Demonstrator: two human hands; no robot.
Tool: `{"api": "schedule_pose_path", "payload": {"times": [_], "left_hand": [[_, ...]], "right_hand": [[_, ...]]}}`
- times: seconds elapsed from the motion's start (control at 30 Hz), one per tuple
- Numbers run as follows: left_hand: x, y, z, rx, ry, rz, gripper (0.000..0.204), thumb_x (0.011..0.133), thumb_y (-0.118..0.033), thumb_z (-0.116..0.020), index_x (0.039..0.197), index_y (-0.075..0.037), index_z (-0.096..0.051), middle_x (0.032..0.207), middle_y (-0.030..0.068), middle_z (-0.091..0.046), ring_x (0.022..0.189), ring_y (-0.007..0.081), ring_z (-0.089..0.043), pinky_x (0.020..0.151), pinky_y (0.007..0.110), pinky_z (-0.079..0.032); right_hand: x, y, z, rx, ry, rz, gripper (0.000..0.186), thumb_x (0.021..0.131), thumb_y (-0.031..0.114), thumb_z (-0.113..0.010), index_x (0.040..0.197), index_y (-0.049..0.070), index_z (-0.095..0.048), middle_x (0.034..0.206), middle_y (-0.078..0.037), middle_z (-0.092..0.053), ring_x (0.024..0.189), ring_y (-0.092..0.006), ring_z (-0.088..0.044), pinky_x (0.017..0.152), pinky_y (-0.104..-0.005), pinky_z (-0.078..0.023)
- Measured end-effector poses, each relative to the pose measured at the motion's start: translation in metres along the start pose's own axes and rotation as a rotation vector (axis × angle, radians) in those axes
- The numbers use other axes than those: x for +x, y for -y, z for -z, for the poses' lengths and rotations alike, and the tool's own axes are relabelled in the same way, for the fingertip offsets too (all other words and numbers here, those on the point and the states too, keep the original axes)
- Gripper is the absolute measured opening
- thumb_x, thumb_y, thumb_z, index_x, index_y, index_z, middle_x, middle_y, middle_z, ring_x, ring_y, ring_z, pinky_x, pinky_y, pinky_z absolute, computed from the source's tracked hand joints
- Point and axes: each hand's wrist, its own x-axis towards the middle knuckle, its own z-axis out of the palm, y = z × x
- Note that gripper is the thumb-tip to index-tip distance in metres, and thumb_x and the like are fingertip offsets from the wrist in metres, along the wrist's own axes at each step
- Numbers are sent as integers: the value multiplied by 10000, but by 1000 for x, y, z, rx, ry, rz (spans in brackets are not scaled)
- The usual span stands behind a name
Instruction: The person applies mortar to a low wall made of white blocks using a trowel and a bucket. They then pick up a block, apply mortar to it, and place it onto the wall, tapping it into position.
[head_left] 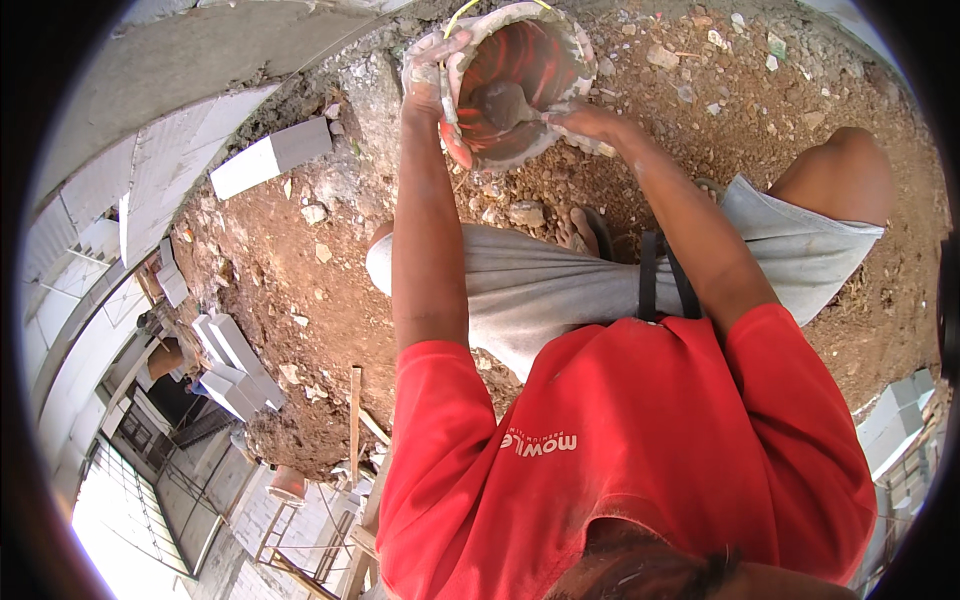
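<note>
1. Red plastic shows inside the bucket (515, 85) at the top centre of the frame; its rim and outer wall are caked with grey mortar.
2. Left hand (432, 75), coated in grey, is closed over the bucket's left rim, thumb hooked across the lip and fingers down the outer wall.
3. Right hand (585, 122) is at the lower right rim, curled around the handle of a trowel (503, 103); I cannot tell how tight the grip is, as the handle itself is hidden under the fingers.
4. Trowel blade lies inside the bucket, loaded with grey mortar; its long axis runs from the right hand at the lower right up toward the bucket's middle, blade tip pointing left.
5. Bucket sits just above both hands in the picture, at the far end of the outstretched forearms, its mouth tilted toward the camera. Both hands touch it or reach into it; the left one bears on the rim, the right works inside.
6. Below the bucket are grey shorts, a bare foot (572, 232) and reddish-brown dirt ground (300, 290) strewn with stones.
7. Pale concrete blocks (270, 158) lie at the upper left, more stacked at the left edge.
</note>
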Motion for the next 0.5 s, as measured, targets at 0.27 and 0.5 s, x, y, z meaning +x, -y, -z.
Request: {"api": "schedule_pose_path", "payload": {"times": [0.27,0.5], "left_hand": [[-7,-17,-30,-17,-21,3,149,855,-9,-770,949,-43,-659,870,41,-663,756,142,-629,695,256,-512],[15,-25,5,-126,-123,-59,134,806,-41,-800,827,-64,-670,832,70,-689,732,192,-664,707,331,-537]], "right_hand": [[12,-26,-28,393,92,-7,706,946,577,-639,1470,115,-535,1419,-186,-531,1225,-304,-564,925,-454,-539],[-49,-12,8,451,-52,14,527,979,539,-599,1253,90,-621,801,-44,-639,575,-136,-605,470,-297,-494]]}}
